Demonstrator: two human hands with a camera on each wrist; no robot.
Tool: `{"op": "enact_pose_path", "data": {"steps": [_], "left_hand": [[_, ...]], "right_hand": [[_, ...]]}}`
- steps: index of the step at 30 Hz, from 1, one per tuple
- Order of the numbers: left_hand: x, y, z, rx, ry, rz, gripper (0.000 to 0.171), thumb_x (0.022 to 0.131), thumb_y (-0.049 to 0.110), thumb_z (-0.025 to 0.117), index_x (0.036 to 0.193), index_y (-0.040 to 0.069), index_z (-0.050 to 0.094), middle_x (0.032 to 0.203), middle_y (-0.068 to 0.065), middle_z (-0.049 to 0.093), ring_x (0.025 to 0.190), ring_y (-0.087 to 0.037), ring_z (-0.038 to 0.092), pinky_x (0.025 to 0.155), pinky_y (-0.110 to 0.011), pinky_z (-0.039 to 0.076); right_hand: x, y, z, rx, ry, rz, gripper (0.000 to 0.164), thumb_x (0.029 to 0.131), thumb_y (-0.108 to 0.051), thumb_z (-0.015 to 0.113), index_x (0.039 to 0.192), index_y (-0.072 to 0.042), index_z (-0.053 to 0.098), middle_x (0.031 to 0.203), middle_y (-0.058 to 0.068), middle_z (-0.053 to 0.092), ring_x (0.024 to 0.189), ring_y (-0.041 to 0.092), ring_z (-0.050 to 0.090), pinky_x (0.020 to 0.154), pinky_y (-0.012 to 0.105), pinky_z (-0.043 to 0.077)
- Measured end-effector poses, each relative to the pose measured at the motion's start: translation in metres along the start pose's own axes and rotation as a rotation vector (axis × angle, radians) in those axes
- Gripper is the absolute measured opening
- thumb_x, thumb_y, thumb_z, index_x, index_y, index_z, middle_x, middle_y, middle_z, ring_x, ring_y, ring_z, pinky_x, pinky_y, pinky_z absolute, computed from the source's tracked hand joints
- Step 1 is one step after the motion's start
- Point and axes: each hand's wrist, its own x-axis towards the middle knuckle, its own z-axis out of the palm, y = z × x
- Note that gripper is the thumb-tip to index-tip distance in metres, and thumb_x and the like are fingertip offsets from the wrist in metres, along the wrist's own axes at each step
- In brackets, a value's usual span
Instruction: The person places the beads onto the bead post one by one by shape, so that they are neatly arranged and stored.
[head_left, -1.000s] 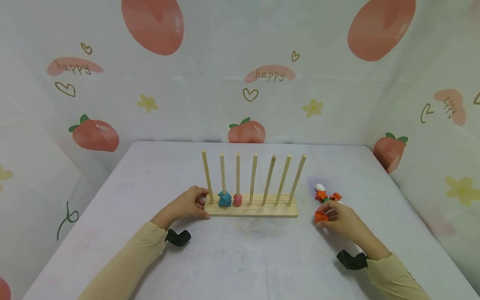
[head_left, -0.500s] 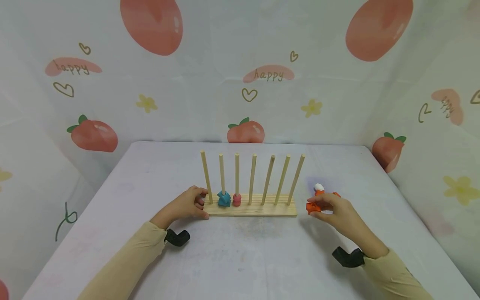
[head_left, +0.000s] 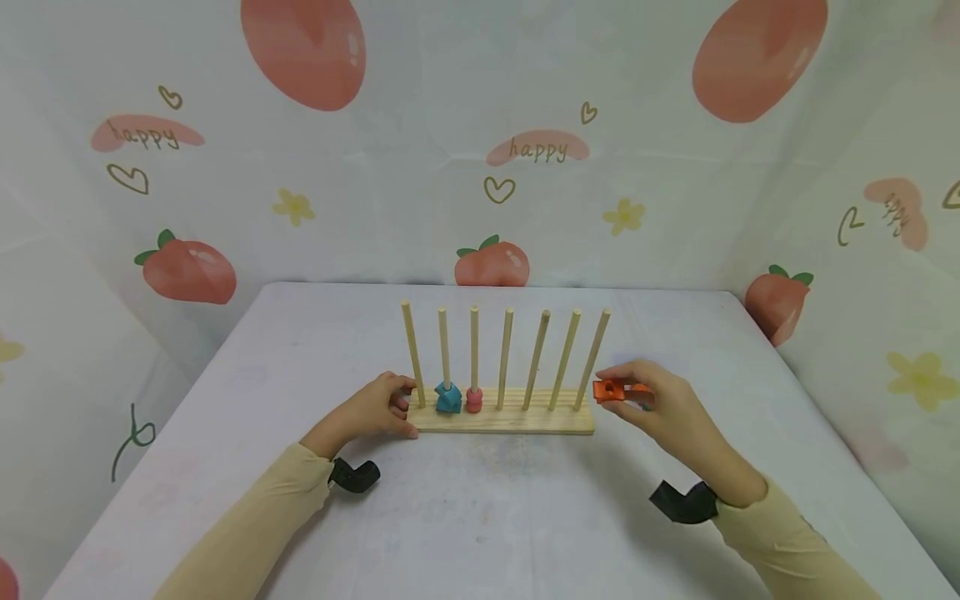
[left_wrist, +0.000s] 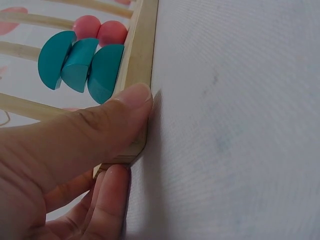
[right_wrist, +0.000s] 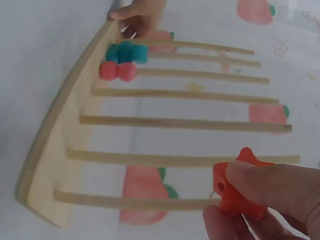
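Observation:
A wooden peg board (head_left: 510, 423) with a row of upright pegs lies across the table. My left hand (head_left: 375, 408) grips its left end, thumb on the front edge and fingers round the end in the left wrist view. On the second peg from the left sit teal half-round beads (left_wrist: 79, 65); the third holds two round pink beads (left_wrist: 112, 33). Just beside the rightmost peg, my right hand (head_left: 667, 402) pinches an orange star-shaped bead (right_wrist: 231, 199) between thumb and fingers. The bead's hole (right_wrist: 220, 188) shows in the right wrist view.
More orange pieces (head_left: 639, 397) show partly behind the right hand's fingers. The white table (head_left: 480, 517) spreads in front of the board, and a fruit-printed cloth (head_left: 420, 183) hangs behind it. A black wrist mount (head_left: 686, 502) sticks out below each hand.
My right hand has lifted the orange star bead off the table and carried it left and away from me, up to the board's right end. The left hand has kept its grip.

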Motion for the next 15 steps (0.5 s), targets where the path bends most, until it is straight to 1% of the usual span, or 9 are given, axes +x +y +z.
{"op": "enact_pose_path", "data": {"steps": [3, 8, 11, 15], "left_hand": [[0.0, -0.001, 0.0, 0.0, 0.001, 0.001, 0.084, 0.068, 0.01, 0.088, 0.136, -0.01, 0.044, 0.112, -0.017, 0.046, 0.095, -0.02, 0.056, 0.081, -0.031, 0.051], [0.001, 0.0, 0.0, 0.004, 0.002, 0.0, 0.084, 0.068, 0.009, 0.088, 0.136, -0.01, 0.044, 0.112, -0.017, 0.046, 0.095, -0.02, 0.055, 0.081, -0.031, 0.051], [0.0, 0.0, 0.0, 0.005, 0.003, -0.003, 0.083, 0.069, 0.009, 0.088, 0.137, -0.01, 0.043, 0.113, -0.017, 0.046, 0.095, -0.02, 0.055, 0.081, -0.031, 0.051], [0.0, -0.001, 0.0, 0.004, 0.002, -0.003, 0.084, 0.069, 0.01, 0.088, 0.137, -0.01, 0.043, 0.113, -0.017, 0.047, 0.095, -0.02, 0.055, 0.081, -0.032, 0.051]], "right_hand": [[0.006, -0.006, 0.0, 0.025, 0.009, -0.048, 0.044, 0.071, 0.013, 0.078, 0.11, -0.003, 0.066, 0.104, 0.006, 0.066, 0.091, -0.002, 0.062, 0.074, 0.017, 0.055], [0.016, -0.016, 0.0, 0.08, 0.024, -0.136, 0.046, 0.071, 0.017, 0.075, 0.113, 0.002, 0.063, 0.108, 0.01, 0.064, 0.096, -0.002, 0.061, 0.076, 0.017, 0.054], [0.021, -0.022, 0.0, 0.112, 0.044, -0.171, 0.047, 0.07, 0.02, 0.073, 0.113, 0.005, 0.062, 0.108, 0.012, 0.063, 0.099, -0.003, 0.06, 0.078, 0.018, 0.054], [0.027, -0.029, 0.0, 0.127, 0.074, -0.215, 0.049, 0.068, 0.023, 0.073, 0.112, 0.006, 0.063, 0.107, 0.013, 0.063, 0.1, -0.002, 0.06, 0.079, 0.018, 0.054]]}}
